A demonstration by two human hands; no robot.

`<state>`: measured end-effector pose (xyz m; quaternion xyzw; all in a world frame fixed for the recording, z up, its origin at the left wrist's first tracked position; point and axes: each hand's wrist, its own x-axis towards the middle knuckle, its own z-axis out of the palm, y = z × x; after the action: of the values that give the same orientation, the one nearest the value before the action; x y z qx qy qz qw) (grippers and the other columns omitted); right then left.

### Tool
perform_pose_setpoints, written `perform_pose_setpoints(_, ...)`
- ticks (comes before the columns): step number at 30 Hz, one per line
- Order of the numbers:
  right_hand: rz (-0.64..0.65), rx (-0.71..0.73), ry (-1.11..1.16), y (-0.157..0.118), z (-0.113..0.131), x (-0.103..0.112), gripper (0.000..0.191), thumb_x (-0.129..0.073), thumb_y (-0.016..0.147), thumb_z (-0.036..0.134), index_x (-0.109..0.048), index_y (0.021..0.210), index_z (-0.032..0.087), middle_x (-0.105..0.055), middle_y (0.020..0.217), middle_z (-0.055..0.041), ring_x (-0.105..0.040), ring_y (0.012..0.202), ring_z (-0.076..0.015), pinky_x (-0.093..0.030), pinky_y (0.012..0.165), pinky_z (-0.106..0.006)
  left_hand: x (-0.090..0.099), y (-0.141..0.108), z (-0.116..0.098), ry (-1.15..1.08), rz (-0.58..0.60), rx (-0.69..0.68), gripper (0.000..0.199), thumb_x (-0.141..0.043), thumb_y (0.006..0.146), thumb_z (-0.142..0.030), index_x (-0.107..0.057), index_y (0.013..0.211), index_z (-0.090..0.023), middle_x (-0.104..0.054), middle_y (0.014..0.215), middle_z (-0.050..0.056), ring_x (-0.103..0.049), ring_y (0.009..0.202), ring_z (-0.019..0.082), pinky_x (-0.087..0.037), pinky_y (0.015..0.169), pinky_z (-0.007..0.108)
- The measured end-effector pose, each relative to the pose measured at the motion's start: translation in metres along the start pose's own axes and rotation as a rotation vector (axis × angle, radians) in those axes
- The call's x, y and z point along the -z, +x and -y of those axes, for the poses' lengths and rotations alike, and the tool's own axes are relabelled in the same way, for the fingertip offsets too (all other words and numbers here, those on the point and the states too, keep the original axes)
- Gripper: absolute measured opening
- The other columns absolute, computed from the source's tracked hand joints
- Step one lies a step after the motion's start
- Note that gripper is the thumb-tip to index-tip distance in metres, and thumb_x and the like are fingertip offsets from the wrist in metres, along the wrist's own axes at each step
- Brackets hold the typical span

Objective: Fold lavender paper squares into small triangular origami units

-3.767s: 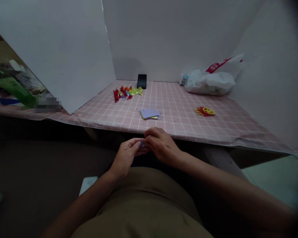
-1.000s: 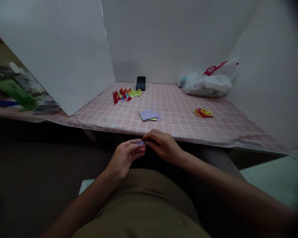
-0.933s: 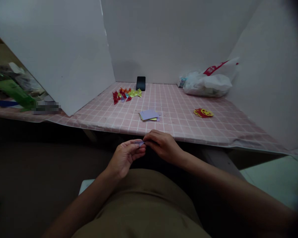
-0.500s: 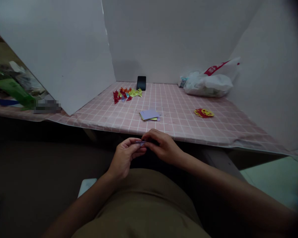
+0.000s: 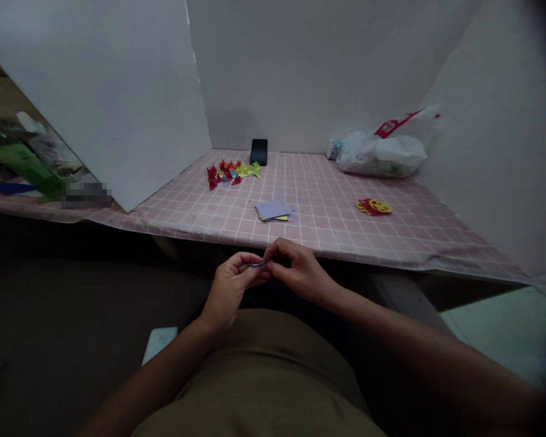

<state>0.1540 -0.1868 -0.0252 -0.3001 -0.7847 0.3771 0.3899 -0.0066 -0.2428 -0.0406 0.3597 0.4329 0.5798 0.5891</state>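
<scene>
Between my hands, just in front of the table's near edge, is a small folded piece of purple paper (image 5: 257, 264). My left hand (image 5: 233, 284) pinches it from the left, its fingers closed. My right hand (image 5: 295, 267) pinches the paper's right end between thumb and forefinger. Fingers cover most of the paper, so its folded shape cannot be made out. Beyond my hands, a stack of square paper sheets (image 5: 273, 210), purple on top with yellow beneath, lies on the table. Farther back sits a cluster of folded paper figures (image 5: 227, 172) in red, orange, yellow and purple.
A pink checked cloth covers the table (image 5: 321, 233). Yellow and red cut-outs (image 5: 374, 207) lie at right, near a white plastic bag (image 5: 382, 156). A black phone (image 5: 259, 152) leans on the back panel. At left stands a white panel (image 5: 118, 91), with a green bottle (image 5: 22, 161) beyond.
My right hand has shifted slightly to the right, its fingertips now at the paper's right end. Less of the paper shows. My left hand stays nearly in place.
</scene>
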Motion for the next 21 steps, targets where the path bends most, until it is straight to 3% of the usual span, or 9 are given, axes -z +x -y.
perform_pose_setpoints(7,0.009,-0.093,0.116,0.0,-0.0004,0.001,0.01,-0.057,0.077,0.013,-0.063,0.08,0.02,-0.063,0.078,-0.0002,-0.057,0.075,-0.0158,-0.044,0.069,-0.03,-0.0007,-0.0013,-0.0027,-0.014,0.01,0.017,0.015,-0.077,0.075,-0.023,-0.07,0.085,-0.015,-0.075,0.078,0.004,-0.072,0.073,0.015,-0.059,0.076,0.028)
perform_pose_setpoints(16,0.025,0.123,-0.012,0.0011,0.002,0.0062,0.02,-0.05,0.076,0.005,-0.062,0.077,0.021,-0.061,0.081,-0.0019,-0.058,0.079,-0.0168,-0.045,0.073,-0.032,0.0011,-0.0027,-0.003,-0.065,0.036,-0.017,0.015,-0.073,0.081,-0.028,-0.072,0.086,-0.015,-0.076,0.081,0.004,-0.073,0.076,0.015,-0.059,0.076,0.027)
perform_pose_setpoints(21,0.046,-0.036,0.135,0.0027,0.0036,0.0069,0.007,-0.056,0.081,0.016,-0.061,0.082,0.021,-0.061,0.081,-0.0009,-0.057,0.079,-0.0166,-0.045,0.073,-0.031,0.0007,-0.0016,-0.0008,0.024,0.012,-0.043,0.021,-0.079,0.077,-0.027,-0.068,0.089,-0.015,-0.076,0.081,0.003,-0.073,0.077,0.016,-0.059,0.078,0.028)
